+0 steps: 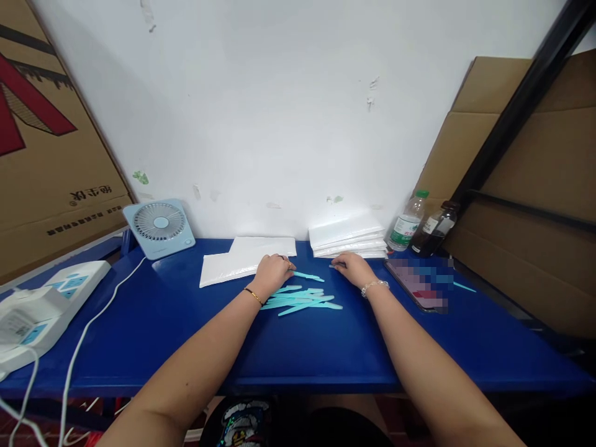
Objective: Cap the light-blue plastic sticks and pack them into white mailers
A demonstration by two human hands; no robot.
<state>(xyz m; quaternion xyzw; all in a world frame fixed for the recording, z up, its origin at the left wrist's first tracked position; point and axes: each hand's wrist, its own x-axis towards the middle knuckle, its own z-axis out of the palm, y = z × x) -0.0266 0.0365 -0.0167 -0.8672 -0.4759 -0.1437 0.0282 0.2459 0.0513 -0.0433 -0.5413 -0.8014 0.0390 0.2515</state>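
Blue tabletop (321,354) against a white wall (279,124), with a pale blue fan (161,222) toward the left and 2 bottles (404,232) toward the right. Near the middle, a loose pile of slim teal sticks (305,300), criss-crossed and too overlapped to count. Just beyond the pile, 1 more teal stick (310,275), pinched near its end in the left hand (272,274), other end free and pointing right. Right hand (356,269) with thumb and fingers drawn together on a small pale piece (332,266), too small to identify. White packets (223,270) behind the left hand, a stack of white packets (347,234) behind the right. Probably light, stiff, smooth plastic sticks, perhaps slippery and prone to snapping if bent; best taken by the plain shaft, away from the paler, broader end.
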